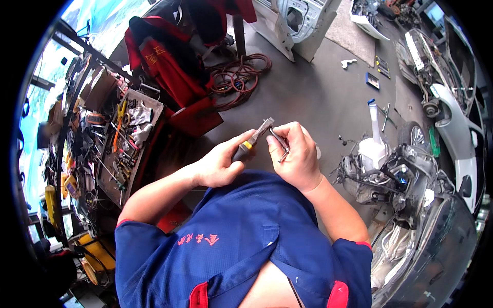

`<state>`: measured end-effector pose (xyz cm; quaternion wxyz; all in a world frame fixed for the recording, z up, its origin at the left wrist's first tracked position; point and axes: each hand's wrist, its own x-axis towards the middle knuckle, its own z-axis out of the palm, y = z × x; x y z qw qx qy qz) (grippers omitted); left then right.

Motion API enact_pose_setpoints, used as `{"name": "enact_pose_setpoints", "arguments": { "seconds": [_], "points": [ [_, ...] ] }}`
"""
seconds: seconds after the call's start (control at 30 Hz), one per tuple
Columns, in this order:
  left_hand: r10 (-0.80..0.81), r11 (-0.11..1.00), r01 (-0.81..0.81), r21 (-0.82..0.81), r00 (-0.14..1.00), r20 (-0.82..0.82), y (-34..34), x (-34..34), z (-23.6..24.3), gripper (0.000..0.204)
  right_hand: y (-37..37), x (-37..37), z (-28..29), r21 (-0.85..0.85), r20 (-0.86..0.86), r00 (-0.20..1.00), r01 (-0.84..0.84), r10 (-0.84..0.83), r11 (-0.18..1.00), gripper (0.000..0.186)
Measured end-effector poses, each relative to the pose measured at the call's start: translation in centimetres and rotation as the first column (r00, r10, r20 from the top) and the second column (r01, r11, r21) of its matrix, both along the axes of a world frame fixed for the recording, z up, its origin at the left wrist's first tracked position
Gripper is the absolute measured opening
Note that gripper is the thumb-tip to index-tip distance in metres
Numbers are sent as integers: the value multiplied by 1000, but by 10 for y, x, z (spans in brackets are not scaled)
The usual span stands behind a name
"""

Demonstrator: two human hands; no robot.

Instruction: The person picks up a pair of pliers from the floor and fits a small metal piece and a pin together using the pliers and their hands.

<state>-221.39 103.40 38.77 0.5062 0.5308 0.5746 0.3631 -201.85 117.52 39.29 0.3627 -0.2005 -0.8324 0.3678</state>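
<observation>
My left hand (pixel 218 164) grips the dark handle of a pair of pliers (pixel 255 136) with a yellow band, jaws pointing up and right. My right hand (pixel 296 154) holds a small thin metal part (pixel 281 149), a clip or bolt, right at the pliers' jaws. Both hands are raised in front of my chest, over my blue work shirt (pixel 241 241). What the jaws pinch is too small to tell.
A cluttered tool cart (pixel 123 149) stands at my left, red garments (pixel 169 61) and coiled red hoses (pixel 239 77) beyond it. At my right is a stripped car front (pixel 405 174) with a white fluid reservoir (pixel 374 143). Tools (pixel 380 66) lie on the grey floor (pixel 318 92).
</observation>
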Motion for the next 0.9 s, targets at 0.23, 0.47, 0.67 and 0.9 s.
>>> {"name": "enact_pose_setpoints", "arguments": {
  "seconds": [0.23,0.47,0.67,0.9],
  "points": [
    [96,995,-98,14,990,103,6,-10,11,84,12,7,13,189,-36,999,25,-19,982,18],
    [7,924,22,382,997,-73,11,-5,10,85,3,0,29,-772,-549,832,-539,74,336,12],
    [59,817,106,567,962,-265,18,-10,9,82,0,-2,34,-712,-696,718,-691,-2,-129,6],
    [94,723,164,671,939,-331,23,-10,16,80,-14,2,39,-712,-700,714,-694,27,-108,9]
  ]
}}
